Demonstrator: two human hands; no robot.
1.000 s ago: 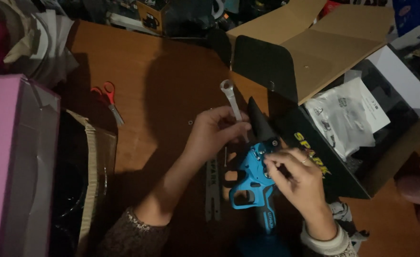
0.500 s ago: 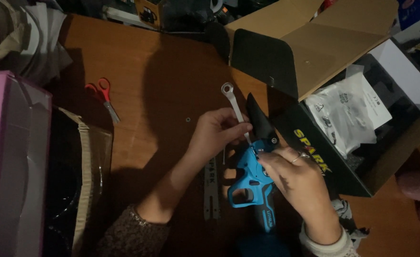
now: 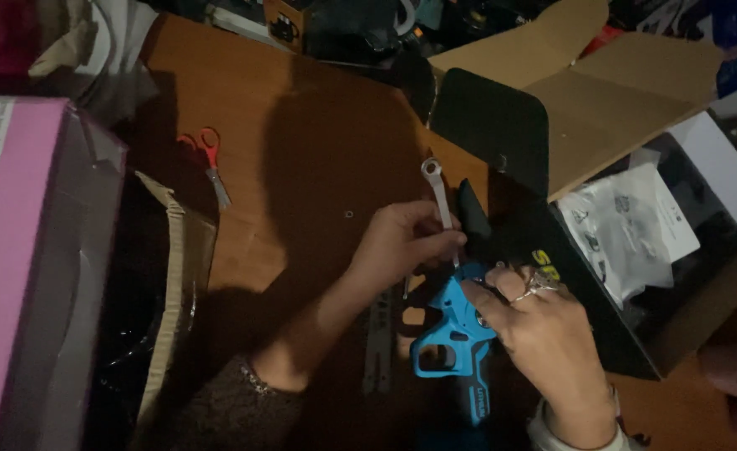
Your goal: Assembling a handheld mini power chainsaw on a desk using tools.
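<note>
my left hand point(image 3: 402, 242) pinches a wrench point(image 3: 440, 205) above the blue tool point(image 3: 452, 338), which my right hand point(image 3: 544, 334) grips, beside the open box point(image 3: 635, 100).

The right hand point(image 3: 544, 334) has slid up over the blue tool point(image 3: 456, 334), its fingers now covering the top of the body; the left hand point(image 3: 402, 246) has edged lower beside it; the wrench point(image 3: 439, 200) stands a little more upright.
</note>
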